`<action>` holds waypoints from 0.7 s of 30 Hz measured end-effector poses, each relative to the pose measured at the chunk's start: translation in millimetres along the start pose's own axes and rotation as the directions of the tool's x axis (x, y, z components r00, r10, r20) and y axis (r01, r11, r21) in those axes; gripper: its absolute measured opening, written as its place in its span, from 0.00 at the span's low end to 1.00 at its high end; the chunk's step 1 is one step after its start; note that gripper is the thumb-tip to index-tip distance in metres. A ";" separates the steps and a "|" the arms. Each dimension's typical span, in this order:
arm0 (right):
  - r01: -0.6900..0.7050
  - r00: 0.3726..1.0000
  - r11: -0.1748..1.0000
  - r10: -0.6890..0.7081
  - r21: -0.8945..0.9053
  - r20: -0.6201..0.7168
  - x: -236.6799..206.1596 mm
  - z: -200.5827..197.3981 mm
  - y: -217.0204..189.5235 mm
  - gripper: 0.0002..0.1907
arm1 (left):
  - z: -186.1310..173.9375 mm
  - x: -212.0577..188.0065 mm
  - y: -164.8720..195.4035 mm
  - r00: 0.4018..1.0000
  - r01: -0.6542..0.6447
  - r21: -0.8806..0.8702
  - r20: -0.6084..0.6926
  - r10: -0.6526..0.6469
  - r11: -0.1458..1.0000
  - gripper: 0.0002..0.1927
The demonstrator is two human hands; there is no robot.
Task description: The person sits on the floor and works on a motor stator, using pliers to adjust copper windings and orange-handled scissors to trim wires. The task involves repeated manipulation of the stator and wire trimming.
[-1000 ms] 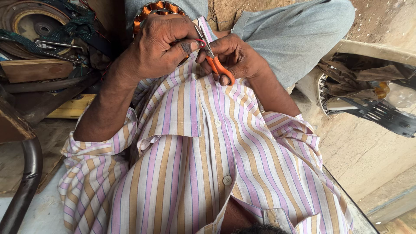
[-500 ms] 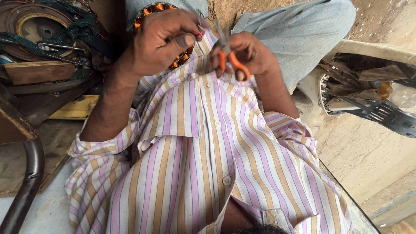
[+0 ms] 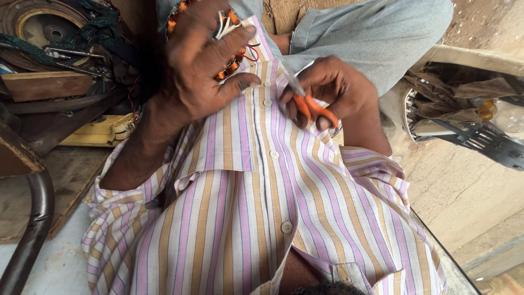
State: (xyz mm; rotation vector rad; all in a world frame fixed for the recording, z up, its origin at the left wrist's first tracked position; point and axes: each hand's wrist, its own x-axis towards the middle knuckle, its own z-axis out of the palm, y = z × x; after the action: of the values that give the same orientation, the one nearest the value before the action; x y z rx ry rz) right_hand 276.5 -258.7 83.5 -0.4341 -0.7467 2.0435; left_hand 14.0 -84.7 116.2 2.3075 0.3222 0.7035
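My right hand point(image 3: 334, 87) grips small orange-handled scissors point(image 3: 308, 105), blades pointing up and left over my striped shirt point(image 3: 256, 207). My left hand point(image 3: 199, 65) hovers with fingers spread above a round coil of copper windings with white and red wires point(image 3: 232, 41), which lies on my lap and is largely hidden behind the hand. The fingertips of the left hand come close to the scissors' blade tip.
A rusty wheel-like disc point(image 3: 33, 22) with tools and green cord sits at top left, beside wooden boards point(image 3: 46, 84) and a yellow block point(image 3: 101, 131). A dark curved pipe point(image 3: 33, 229) runs at lower left. Black plastic parts point(image 3: 480, 142) lie at right.
My left hand has opened and risen off the coil, fingers now spread. The right hand with the scissors has dropped slightly toward my shirt.
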 end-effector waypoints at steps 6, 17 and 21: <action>-0.118 0.993 0.991 0.118 -0.056 -0.009 10.8 -19.9 1.0 0.34 | 6.3 -3.3 -5.2 0.999 -0.024 -0.012 0.041 0.024 1.000 0.23; -0.092 0.987 0.988 0.107 -0.126 0.118 34.5 -30.9 -2.8 0.35 | 20.2 -13.9 -14.9 0.999 -0.019 -0.038 -0.033 0.018 0.999 0.13; -0.094 0.994 0.995 0.093 0.014 0.053 44.6 -23.6 1.5 0.36 | 21.4 -12.8 -14.9 0.997 0.027 -0.058 -0.077 -0.031 0.998 0.09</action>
State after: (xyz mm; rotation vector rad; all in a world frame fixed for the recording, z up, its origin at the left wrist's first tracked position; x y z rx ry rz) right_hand 264.6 -213.9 63.7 -0.4140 -0.7532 2.1544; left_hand 15.2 -90.8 87.8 2.2212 0.3662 0.7797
